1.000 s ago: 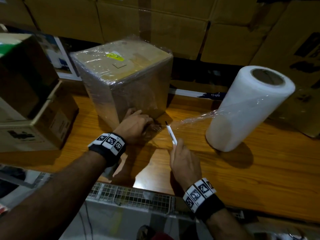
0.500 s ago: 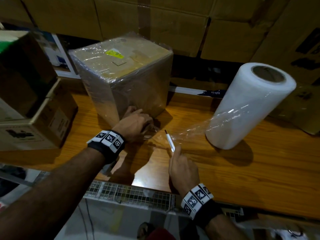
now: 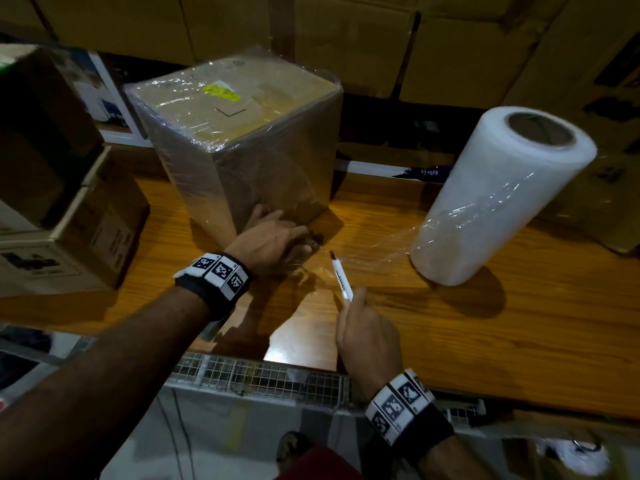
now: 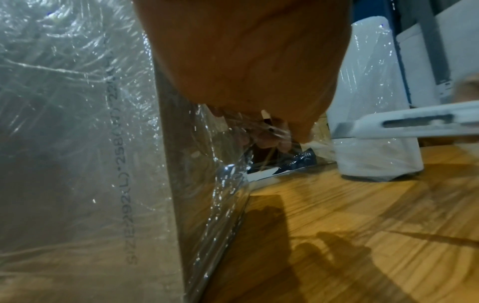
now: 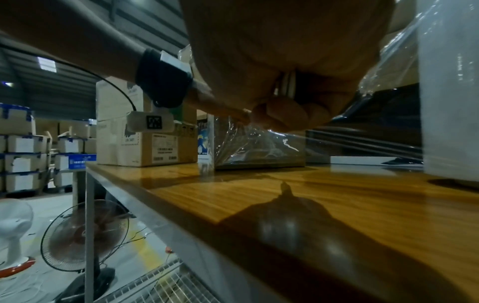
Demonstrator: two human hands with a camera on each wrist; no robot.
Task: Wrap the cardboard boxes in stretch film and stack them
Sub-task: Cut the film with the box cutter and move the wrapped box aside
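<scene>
Head view shows the wrapped cardboard box [image 3: 239, 133] standing on the wooden counter [image 3: 485, 323], left of centre, with the stretch film roll [image 3: 502, 192] upright well apart to its right. A band of stretch film [image 3: 374, 244] runs taut from the roll's lower side to the box's near bottom corner. The left hand [image 3: 273, 237] lies against that corner, fingers curled and pinching the gathered film to the box face, as the left wrist view confirms. The right hand [image 3: 367, 337] is closed round a white utility knife [image 3: 341, 277], its tip reaching up to the film just right of the left hand.

Judging from the pictures, the film is thin, soft and clingy; it stretches and ropes when pulled, so it probably cuts cleanly only while held tight. The best hold is where the left hand has it, bunched at the corner. The box looks stiff and moderately light, its film skin somewhat slick; it likely lifts best with both palms on opposite sides, low down. The roll seems heavy enough to stay standing against the pull.
</scene>
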